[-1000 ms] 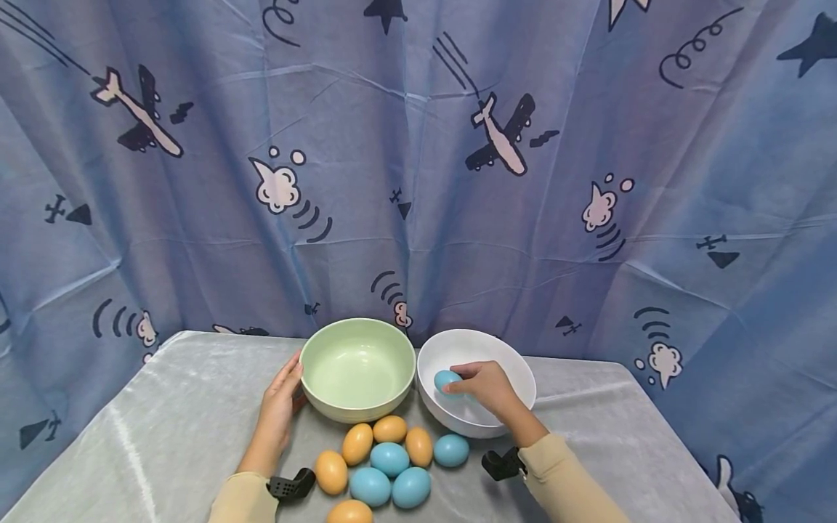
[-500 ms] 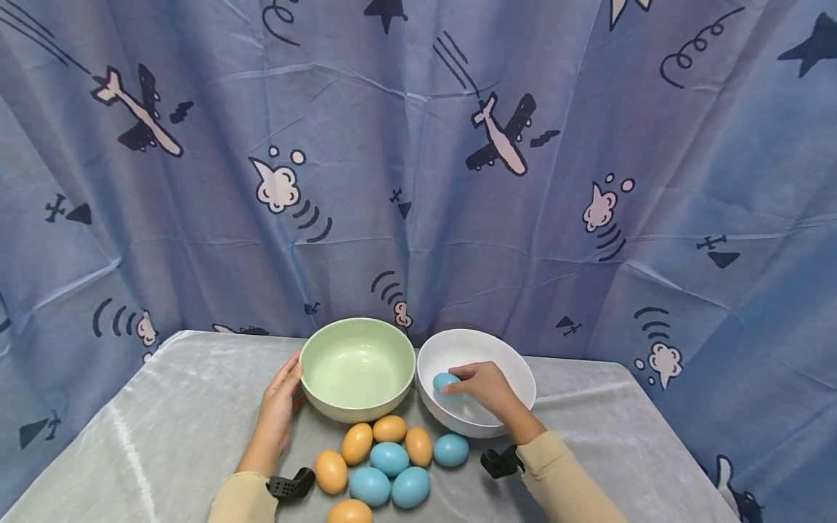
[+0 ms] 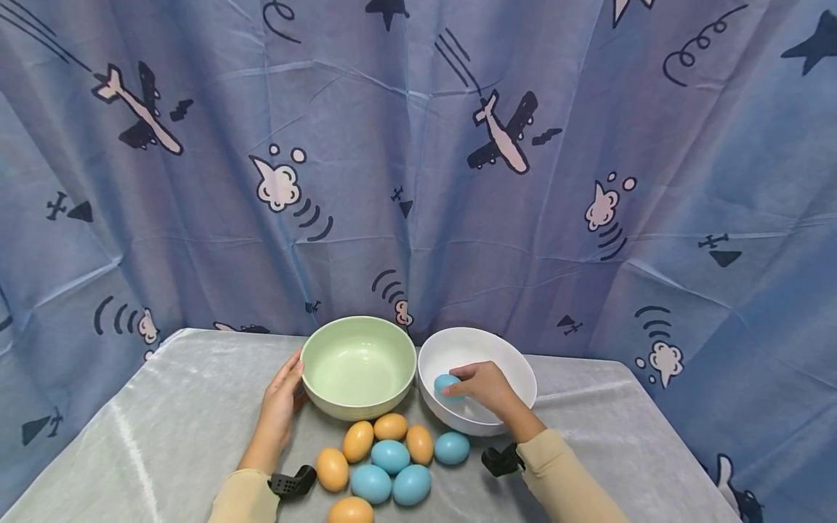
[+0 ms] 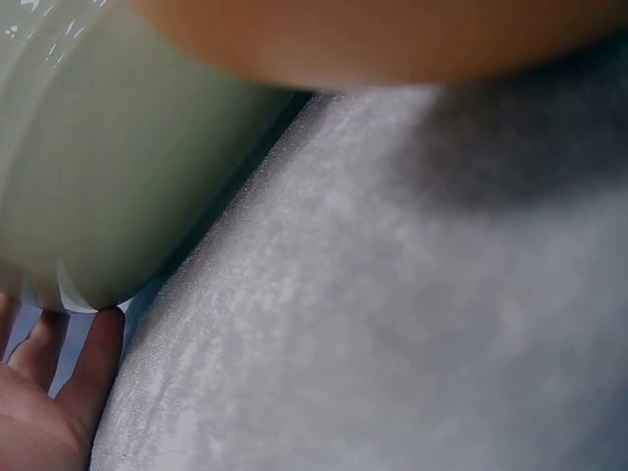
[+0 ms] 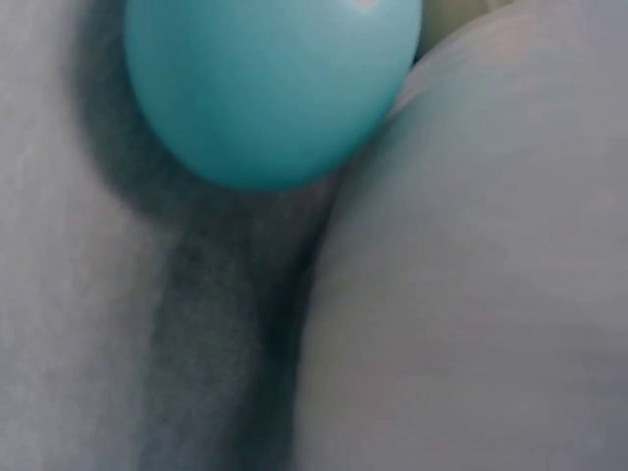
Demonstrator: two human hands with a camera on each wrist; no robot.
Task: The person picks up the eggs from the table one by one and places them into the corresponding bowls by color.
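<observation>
In the head view my right hand [image 3: 487,386] reaches over the rim of the white bowl [image 3: 516,363] and pinches a blue egg [image 3: 447,386] between thumb and fingers, inside the bowl. My left hand [image 3: 280,399] rests along the left side of the green bowl [image 3: 356,363], which holds nothing. In the left wrist view, the straight fingers [image 4: 93,363] of that hand touch the green bowl's outer wall [image 4: 118,167]. The right wrist view shows another blue egg [image 5: 270,88] on the cloth beside the white bowl's outside [image 5: 471,294]; my right hand is out of that frame.
Several orange eggs [image 3: 332,470] and several blue eggs [image 3: 412,485] lie loosely grouped on the grey cloth-covered table [image 3: 176,428], in front of the bowls and between my forearms. The bowls stand side by side near the back edge. A patterned blue curtain [image 3: 353,181] hangs behind.
The blue egg in my right hand sits very slightly lower in the white bowl. My left hand and both bowls keep their places.
</observation>
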